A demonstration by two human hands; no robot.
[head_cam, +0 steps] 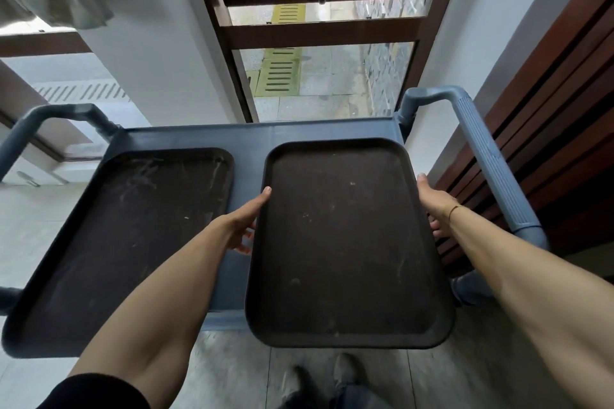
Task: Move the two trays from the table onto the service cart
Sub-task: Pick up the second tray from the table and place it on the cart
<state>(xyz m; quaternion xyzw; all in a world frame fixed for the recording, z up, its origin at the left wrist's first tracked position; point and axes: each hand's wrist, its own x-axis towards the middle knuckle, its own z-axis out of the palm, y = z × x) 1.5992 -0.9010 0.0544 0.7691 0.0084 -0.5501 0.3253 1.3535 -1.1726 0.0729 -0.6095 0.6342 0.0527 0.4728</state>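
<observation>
A person lowers the second tray toward the top shelf of a grey service cart, with the first tray already lying on the cart's left half. The left hand grips the second tray's left rim, thumb on top and fingers curled beneath; the right hand clasps the right rim the same way. The held tray hangs over the cart's right half, between the first tray and the ribbed right handle, its near end jutting past the cart's front edge. The placing step appears almost complete. The next move likely calls for sliding it further onto the cart, setting it flat, then letting go.
</observation>
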